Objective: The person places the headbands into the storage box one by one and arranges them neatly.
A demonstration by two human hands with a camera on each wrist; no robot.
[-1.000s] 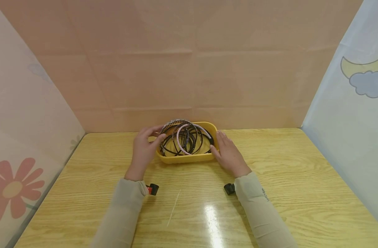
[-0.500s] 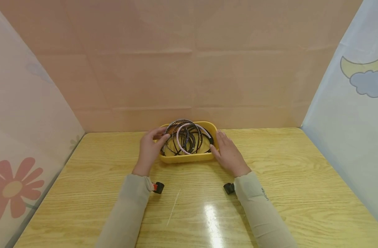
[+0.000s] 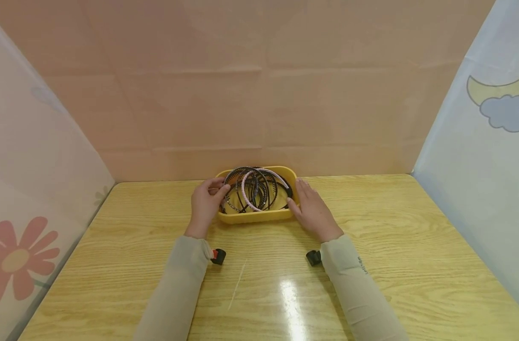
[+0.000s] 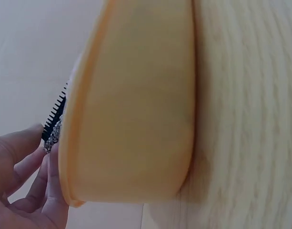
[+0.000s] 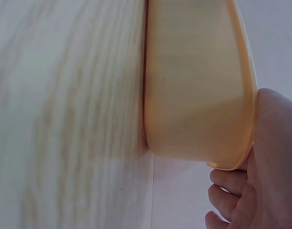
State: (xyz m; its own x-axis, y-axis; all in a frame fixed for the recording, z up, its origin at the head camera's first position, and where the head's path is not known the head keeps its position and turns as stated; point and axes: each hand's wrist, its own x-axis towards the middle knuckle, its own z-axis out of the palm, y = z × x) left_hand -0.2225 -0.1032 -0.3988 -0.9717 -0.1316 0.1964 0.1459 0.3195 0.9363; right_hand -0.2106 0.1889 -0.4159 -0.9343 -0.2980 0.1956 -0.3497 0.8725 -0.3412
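Several headbands, most of them black and toothed, lie heaped in a yellow basket (image 3: pixel 257 217) at the table's back edge. A pale pink headband (image 3: pixel 245 191) lies on top of the heap. At the basket's left end, my left hand (image 3: pixel 205 204) pinches a glittery, black-toothed headband (image 4: pixel 55 125) between thumb and fingers, just above the rim. The rest of that headband is lost among the others. My right hand (image 3: pixel 316 211) grips the right end of the basket, thumb over the rim and fingers along the outside.
The wooden table (image 3: pixel 259 284) spreads in front of the basket and to both sides. Close behind the basket rises a pinkish-tan back sheet (image 3: pixel 259 94). Printed side sheets flank the table, with a red flower (image 3: pixel 18 260) on the left.
My left hand has moved right toward the basket, and the headband in its fingers has come down and shifted among the others. My right hand stays at the basket's right end.
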